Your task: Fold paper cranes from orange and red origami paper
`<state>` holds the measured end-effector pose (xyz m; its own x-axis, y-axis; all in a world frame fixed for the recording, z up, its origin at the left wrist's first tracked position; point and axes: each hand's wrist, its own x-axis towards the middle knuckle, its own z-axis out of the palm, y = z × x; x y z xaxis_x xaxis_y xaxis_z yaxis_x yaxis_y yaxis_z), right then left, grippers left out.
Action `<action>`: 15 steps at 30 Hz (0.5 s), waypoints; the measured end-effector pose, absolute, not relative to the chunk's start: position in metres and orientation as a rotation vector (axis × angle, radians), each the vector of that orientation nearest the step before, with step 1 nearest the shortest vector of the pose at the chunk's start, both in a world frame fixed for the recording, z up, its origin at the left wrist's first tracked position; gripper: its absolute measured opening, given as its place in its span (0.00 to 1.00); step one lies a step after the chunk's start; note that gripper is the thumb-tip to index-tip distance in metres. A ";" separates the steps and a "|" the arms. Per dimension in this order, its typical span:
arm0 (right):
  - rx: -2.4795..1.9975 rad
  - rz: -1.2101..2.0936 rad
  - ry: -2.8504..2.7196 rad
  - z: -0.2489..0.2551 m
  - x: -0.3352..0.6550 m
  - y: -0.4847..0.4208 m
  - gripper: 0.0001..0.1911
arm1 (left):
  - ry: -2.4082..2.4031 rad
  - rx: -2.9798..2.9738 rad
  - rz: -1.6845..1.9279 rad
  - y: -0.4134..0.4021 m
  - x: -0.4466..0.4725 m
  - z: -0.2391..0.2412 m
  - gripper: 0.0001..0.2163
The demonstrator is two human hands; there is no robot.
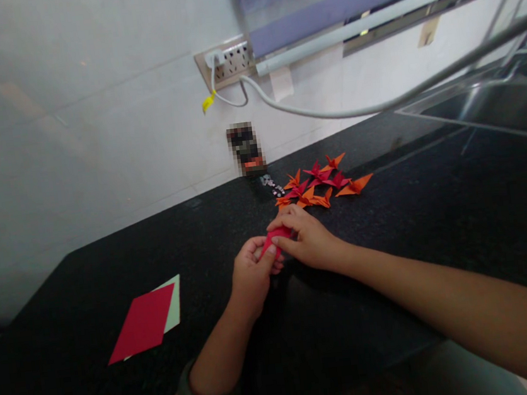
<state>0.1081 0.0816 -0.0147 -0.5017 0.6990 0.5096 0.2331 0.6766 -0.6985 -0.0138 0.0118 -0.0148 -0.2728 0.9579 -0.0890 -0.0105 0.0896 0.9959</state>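
Observation:
A small piece of folded red paper (277,234) is held between my two hands above the dark countertop. My left hand (254,268) pinches its lower left part, thumb on top. From the right, my right hand (303,234) grips the other side with thumb and fingers; parts of the paper are hidden under the fingers. Just beyond my hands stands a cluster of several orange and red origami cranes (319,181). To the left lies a flat red paper sheet (144,319), on top of a pale green sheet (174,309).
A blurred-out dark upright object (246,149) leans near the wall, with a beaded strap (272,185) beside it. A white cable (330,112) runs from the wall socket (226,62) across to the right. At the far right is a sink (486,105).

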 end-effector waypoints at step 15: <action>-0.636 0.695 -2.103 -0.016 0.107 0.081 0.08 | 1.491 1.003 1.297 0.012 -0.013 -0.015 0.10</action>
